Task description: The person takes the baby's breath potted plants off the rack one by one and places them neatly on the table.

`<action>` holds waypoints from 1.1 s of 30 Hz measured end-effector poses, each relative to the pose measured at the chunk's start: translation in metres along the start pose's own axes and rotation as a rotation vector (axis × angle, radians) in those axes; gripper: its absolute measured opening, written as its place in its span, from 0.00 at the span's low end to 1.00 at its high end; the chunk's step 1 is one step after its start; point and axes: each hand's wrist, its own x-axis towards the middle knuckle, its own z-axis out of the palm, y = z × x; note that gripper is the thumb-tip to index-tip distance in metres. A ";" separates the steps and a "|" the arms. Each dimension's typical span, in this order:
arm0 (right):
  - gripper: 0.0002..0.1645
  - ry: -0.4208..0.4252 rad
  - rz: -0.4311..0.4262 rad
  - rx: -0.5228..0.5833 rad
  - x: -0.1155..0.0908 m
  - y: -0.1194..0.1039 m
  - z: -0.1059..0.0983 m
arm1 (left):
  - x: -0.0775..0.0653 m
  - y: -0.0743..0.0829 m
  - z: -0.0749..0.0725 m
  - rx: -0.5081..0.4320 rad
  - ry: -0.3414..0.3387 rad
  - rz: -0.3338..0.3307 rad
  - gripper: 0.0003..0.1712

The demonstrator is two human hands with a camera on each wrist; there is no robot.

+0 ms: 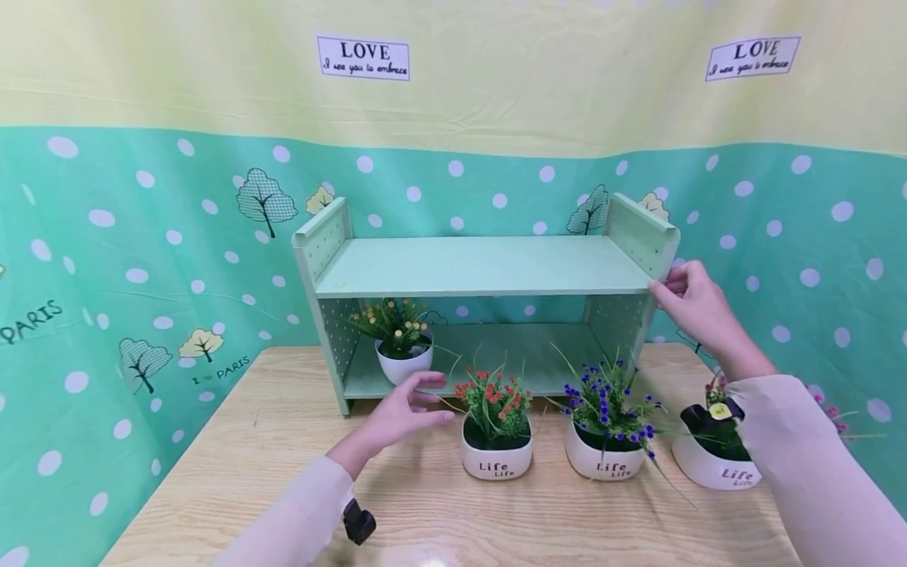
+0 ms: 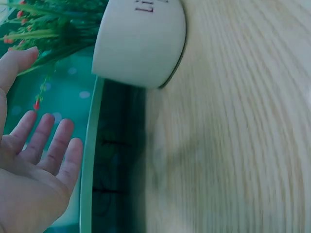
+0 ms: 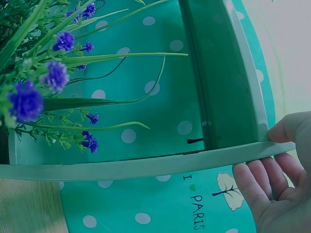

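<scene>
A pale green two-tier shelf [image 1: 482, 266] stands on the wooden table. My right hand [image 1: 693, 303] grips the upright at the shelf's right end, thumb in front and fingers [image 3: 262, 179] on the outer side. A white pot with red flowers [image 1: 496, 453] sits in front of the shelf. Just left of it hovers my left hand [image 1: 400, 413], palm toward the pot, holding nothing; in the left wrist view its fingers [image 2: 51, 145] are spread. On the lower tier, at the left, stands a white pot with yellow flowers [image 1: 404, 362].
Right of the red-flowered pot stands a pot with blue-purple flowers [image 1: 605, 449]. Farther right, a pot with pinkish flowers [image 1: 712, 465] is partly hidden by my right sleeve. Behind the shelf hangs a green and yellow curtain [image 1: 453, 189].
</scene>
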 end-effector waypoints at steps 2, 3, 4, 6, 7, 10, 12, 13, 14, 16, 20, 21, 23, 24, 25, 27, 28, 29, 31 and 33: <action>0.38 -0.002 0.000 0.008 0.000 0.000 0.000 | -0.001 0.000 -0.005 -0.002 0.002 -0.004 0.40; 0.38 -0.002 0.000 0.010 0.000 0.000 0.000 | -0.001 0.001 -0.008 -0.002 0.006 -0.004 0.40; 0.39 -0.002 0.002 0.008 0.000 0.000 0.000 | -0.002 0.001 -0.010 0.003 0.013 -0.002 0.39; 0.39 -0.004 0.003 0.011 0.000 0.000 0.000 | -0.003 0.002 -0.015 0.006 0.027 0.006 0.39; 0.39 -0.005 0.002 0.011 0.000 0.000 -0.001 | -0.003 0.003 -0.018 0.007 0.036 0.013 0.39; 0.39 -0.006 0.001 0.010 0.000 0.000 -0.001 | -0.005 0.006 -0.028 0.007 0.072 0.041 0.38; 0.39 -0.006 0.000 0.010 0.001 0.001 -0.001 | -0.007 0.007 -0.035 0.004 0.098 0.058 0.36; 0.39 -0.005 -0.001 0.009 0.001 0.001 -0.001 | -0.008 0.007 -0.039 0.003 0.114 0.064 0.35; 0.38 -0.005 -0.002 0.011 0.001 0.000 -0.001 | -0.009 0.007 -0.043 0.001 0.129 0.070 0.34; 0.38 -0.004 -0.002 0.011 0.001 0.000 0.000 | -0.011 0.006 -0.051 0.004 0.163 0.075 0.32; 0.38 -0.003 -0.004 0.011 0.001 0.000 0.000 | -0.014 0.003 -0.063 0.024 0.240 0.060 0.30; 0.38 -0.003 -0.003 0.008 0.002 0.000 0.000 | -0.014 0.003 -0.066 0.032 0.263 0.057 0.31; 0.38 -0.005 -0.003 0.011 0.002 0.000 0.001 | -0.015 0.004 -0.069 0.046 0.307 0.042 0.32; 0.39 -0.007 -0.002 0.013 0.002 0.000 0.001 | -0.015 0.004 -0.070 0.048 0.326 0.034 0.33; 0.39 -0.008 -0.001 0.012 0.002 0.000 0.001 | -0.015 0.005 -0.070 0.051 0.346 0.027 0.35; 0.39 -0.011 0.001 0.014 0.002 0.001 0.001 | -0.014 0.005 -0.071 0.045 0.372 0.014 0.37; 0.39 -0.012 0.002 0.014 0.002 0.001 0.001 | -0.013 0.005 -0.070 0.043 0.378 0.007 0.39; 0.39 -0.013 0.005 0.014 0.002 0.001 0.001 | -0.013 0.004 -0.070 0.041 0.381 -0.001 0.40; 0.40 -0.012 0.006 0.013 0.002 0.002 0.001 | -0.010 0.004 -0.069 0.040 0.380 -0.014 0.43; 0.40 -0.011 0.007 0.014 0.002 0.002 0.001 | -0.007 0.004 -0.068 0.045 0.376 -0.027 0.45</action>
